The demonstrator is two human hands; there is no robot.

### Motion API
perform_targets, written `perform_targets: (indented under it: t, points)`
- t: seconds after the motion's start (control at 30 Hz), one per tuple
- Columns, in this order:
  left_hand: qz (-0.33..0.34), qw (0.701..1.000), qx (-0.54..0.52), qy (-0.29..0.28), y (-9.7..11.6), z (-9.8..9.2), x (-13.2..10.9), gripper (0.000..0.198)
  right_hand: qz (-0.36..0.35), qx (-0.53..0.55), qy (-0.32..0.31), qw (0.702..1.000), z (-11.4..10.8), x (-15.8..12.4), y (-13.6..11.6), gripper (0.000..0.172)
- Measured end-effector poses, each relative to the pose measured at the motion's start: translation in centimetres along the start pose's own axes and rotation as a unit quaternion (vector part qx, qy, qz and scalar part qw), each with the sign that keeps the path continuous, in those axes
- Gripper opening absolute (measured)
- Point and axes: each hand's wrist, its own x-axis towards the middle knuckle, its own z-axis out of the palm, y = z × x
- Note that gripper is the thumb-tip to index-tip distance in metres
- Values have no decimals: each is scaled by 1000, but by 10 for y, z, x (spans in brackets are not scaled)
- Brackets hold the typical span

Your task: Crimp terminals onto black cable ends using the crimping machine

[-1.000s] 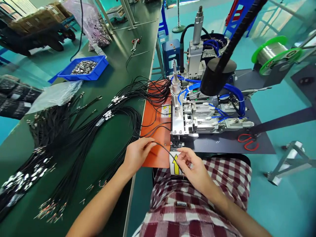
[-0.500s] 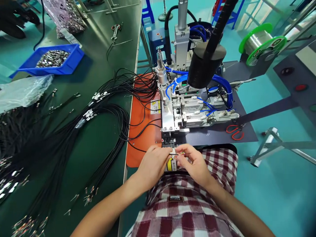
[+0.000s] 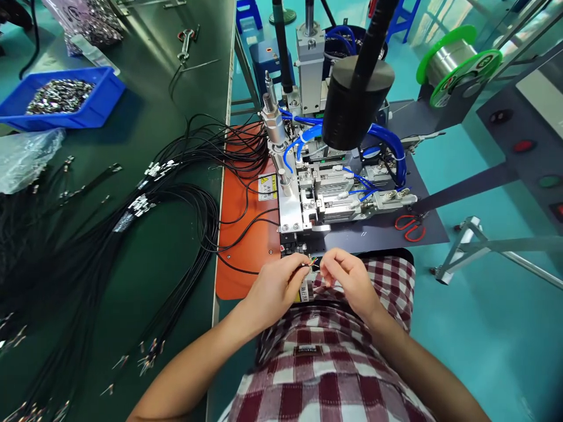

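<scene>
My left hand (image 3: 281, 286) pinches a black cable close to its end, between thumb and forefinger. Short coloured wires (image 3: 313, 262), green and orange-red among them, stick out to the right of those fingertips. Just beside the wire tips is my right hand (image 3: 347, 278), its thumb and fingers closed together; whether a wire is between them I cannot make out. Both hands are above my lap, in front of a bench machine (image 3: 325, 193) with metal cylinders and blue air tubes. A yellow-and-white label (image 3: 307, 291) shows partly below the left fingers.
Black cable bundles (image 3: 197, 234) lie across the green table (image 3: 185, 328) and the orange plate (image 3: 246, 246). Further left stands a blue bin (image 3: 99, 105) of small metal parts. Red-handled scissors (image 3: 410, 228) and a green wire spool (image 3: 460, 64) are on the right. A black cylinder (image 3: 358, 102) overhangs the machine.
The view has shifted slightly. My left fingers now sit nearer the coloured wires, and the black length between the hands no longer shows. The right fingers have drawn closer together.
</scene>
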Motion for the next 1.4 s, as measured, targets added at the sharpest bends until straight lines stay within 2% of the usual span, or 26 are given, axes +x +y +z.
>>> perform_targets:
  t: [0.3, 0.53, 0.77, 0.93, 1.07, 1.17, 1.27, 1.4]
  points:
    - [14, 994, 88, 68, -10, 12, -5, 14, 78, 105, -8, 991, 16, 0, 3, 35]
    - [3, 996, 32, 89, -9, 13, -6, 11, 24, 31, 42, 998, 18, -5, 8, 29]
    - [0, 994, 48, 96, -10, 15, -7, 9, 6, 56, 36, 998, 21, -4, 7, 27]
    - [-28, 994, -5, 103, -11, 17, -7, 9, 5, 30, 60, 998, 25, -6, 5, 26]
    - [-50, 989, -93, 103, -13, 18, -7, 10, 19, 58, 51, 997, 27, -6, 10, 23]
    - [-54, 980, -178, 72, -12, 13, -3, 10, 34, 81, 37, 995, 26, -3, 14, 24]
    - [-75, 959, -273, -14, -11, 2, 3, 21, 29, 72, 14, 997, 23, -1, 16, 24]
    - [-122, 912, -374, -113, -13, -12, 10, 32, 20, 52, -10, 998, 19, -2, 18, 22]
